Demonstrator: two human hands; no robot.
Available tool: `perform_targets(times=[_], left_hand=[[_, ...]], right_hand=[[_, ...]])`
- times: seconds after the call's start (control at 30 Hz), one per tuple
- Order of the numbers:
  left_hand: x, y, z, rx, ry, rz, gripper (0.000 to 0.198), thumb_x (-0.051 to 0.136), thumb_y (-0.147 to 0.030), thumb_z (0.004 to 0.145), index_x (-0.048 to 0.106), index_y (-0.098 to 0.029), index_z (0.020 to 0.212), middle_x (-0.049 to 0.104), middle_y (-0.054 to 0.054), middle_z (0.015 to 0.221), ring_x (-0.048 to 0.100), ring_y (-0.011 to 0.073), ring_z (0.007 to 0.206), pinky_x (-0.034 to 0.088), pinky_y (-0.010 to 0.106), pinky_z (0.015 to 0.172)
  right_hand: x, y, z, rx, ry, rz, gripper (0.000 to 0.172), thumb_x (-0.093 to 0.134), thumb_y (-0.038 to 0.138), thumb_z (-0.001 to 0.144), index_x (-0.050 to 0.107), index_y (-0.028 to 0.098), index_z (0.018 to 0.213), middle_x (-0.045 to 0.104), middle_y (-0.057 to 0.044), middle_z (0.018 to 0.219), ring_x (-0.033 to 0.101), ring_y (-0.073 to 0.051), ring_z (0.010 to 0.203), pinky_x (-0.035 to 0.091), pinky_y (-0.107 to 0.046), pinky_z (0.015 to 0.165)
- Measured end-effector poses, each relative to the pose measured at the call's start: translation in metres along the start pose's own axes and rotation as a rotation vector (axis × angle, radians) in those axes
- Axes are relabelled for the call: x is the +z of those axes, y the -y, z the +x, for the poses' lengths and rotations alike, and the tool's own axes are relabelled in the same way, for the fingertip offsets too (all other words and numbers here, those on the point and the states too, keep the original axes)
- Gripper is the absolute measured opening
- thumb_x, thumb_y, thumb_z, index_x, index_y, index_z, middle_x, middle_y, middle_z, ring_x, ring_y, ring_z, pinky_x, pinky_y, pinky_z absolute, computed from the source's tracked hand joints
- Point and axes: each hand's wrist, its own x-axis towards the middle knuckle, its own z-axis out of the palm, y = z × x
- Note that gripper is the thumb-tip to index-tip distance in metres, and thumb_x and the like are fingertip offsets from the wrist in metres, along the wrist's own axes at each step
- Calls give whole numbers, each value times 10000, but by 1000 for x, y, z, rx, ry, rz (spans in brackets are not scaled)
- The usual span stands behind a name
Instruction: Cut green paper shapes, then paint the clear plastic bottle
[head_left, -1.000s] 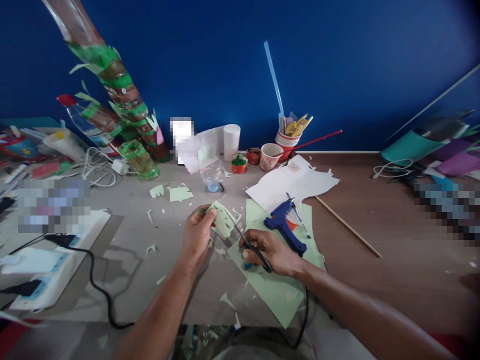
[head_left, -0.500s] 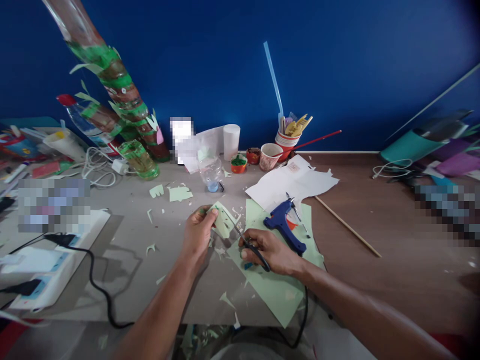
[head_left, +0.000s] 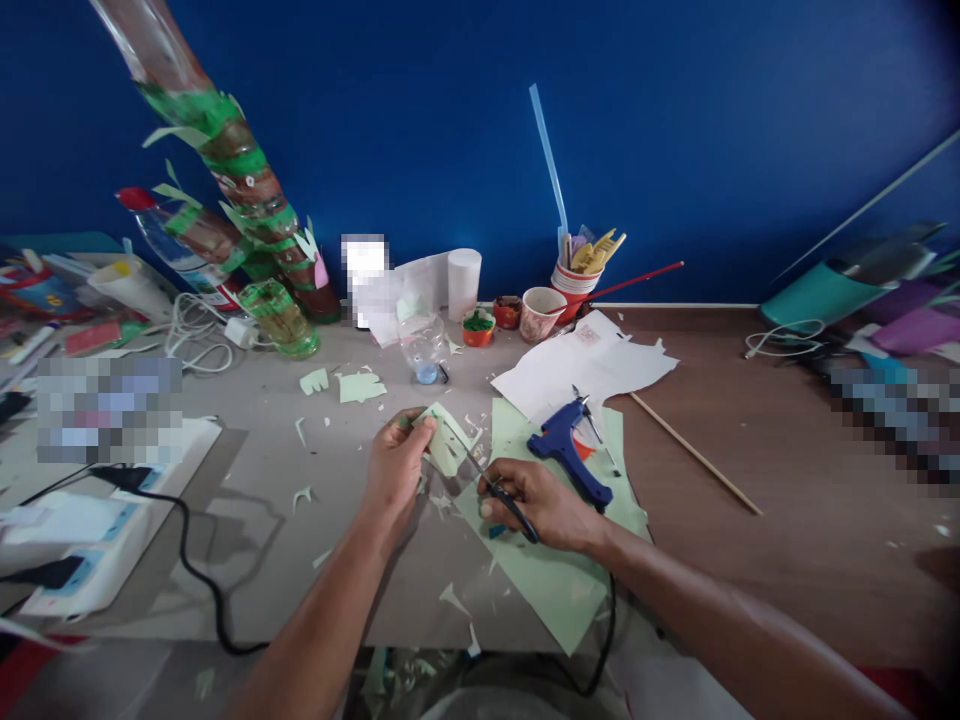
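Observation:
My left hand (head_left: 401, 450) pinches a small piece of pale green paper (head_left: 448, 452) between thumb and fingers. In my right hand (head_left: 534, 500) is a pair of scissors (head_left: 514, 512) with dark handles, its blades reaching up-left onto that paper. Whether the blades are parted is too fine to tell. Under and beside my right hand lies a larger pale green sheet (head_left: 559, 600). A blue glue gun (head_left: 570, 450) rests on this sheet, just beyond my right hand. Cut green pieces (head_left: 361, 387) and small scraps lie around my left hand.
Paper cups (head_left: 543, 312), small paint pots (head_left: 478, 326) and a clear upturned bottle piece (head_left: 422, 345) stand toward the blue wall. A tall painted bottle structure (head_left: 247, 180) leans at left, near a power strip (head_left: 120, 560). A wooden stick (head_left: 697, 455) lies at right.
Almost nothing differs. My hands, the paper and the scissors stay in nearly the same place, with a very slight shift of the whole view.

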Motion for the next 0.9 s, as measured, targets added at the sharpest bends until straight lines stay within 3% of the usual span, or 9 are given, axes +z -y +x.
perform_targets(times=[0.43,0.9], left_hand=[[2,-4,-1,-2,14,-6,347,780,-376,647,724,-176,925,713,17,722,643,160,631,487,257,592],[0,0,1,-1,-3,5,357,779,-379,648,726,-179,939,723,21,743,656,172,663,494,268,619]], right_hand=[[2,3,0,-9,-19,-64,413,732,526,669,532,185,790,441,67,544,355,-88,507,280,-214,477],[2,-6,2,-47,-38,-110,308,688,440,731,540,179,799,423,68,545,339,-80,498,277,-207,468]])
